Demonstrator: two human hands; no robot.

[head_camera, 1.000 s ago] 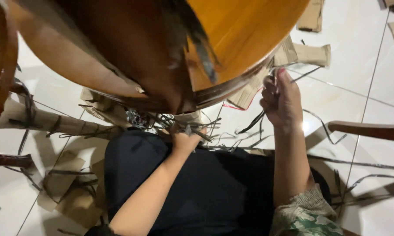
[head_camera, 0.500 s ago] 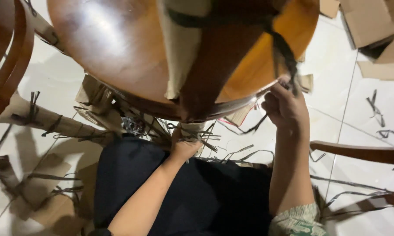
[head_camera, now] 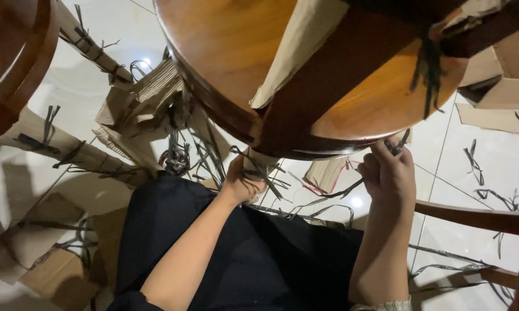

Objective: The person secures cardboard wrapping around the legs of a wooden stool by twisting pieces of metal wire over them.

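Observation:
A round polished wooden seat (head_camera: 236, 52) fills the top of the head view, tipped towards me, with a dark wooden bar and brown paper wrap (head_camera: 305, 46) across it. My left hand (head_camera: 243, 183) grips a paper-wrapped wooden leg (head_camera: 256, 161) bound with black plastic strips, just under the seat's rim. My right hand (head_camera: 390, 173) is closed on a black strip (head_camera: 399, 145) at the seat's lower right edge. My lap in black cloth (head_camera: 259, 259) lies below both forearms.
Torn cardboard (head_camera: 150, 98) and loose black strips (head_camera: 489, 184) litter the white tiled floor. Paper-wrapped wooden parts (head_camera: 69, 150) lie at the left, a curved wooden piece (head_camera: 9, 57) at the top left, a bare wooden rail (head_camera: 478, 216) at the right.
The view has shifted, so the seat and both hands sit further right and lower. My right hand stays at the seat's rim on the strip. My left hand keeps its hold on the wrapped leg.

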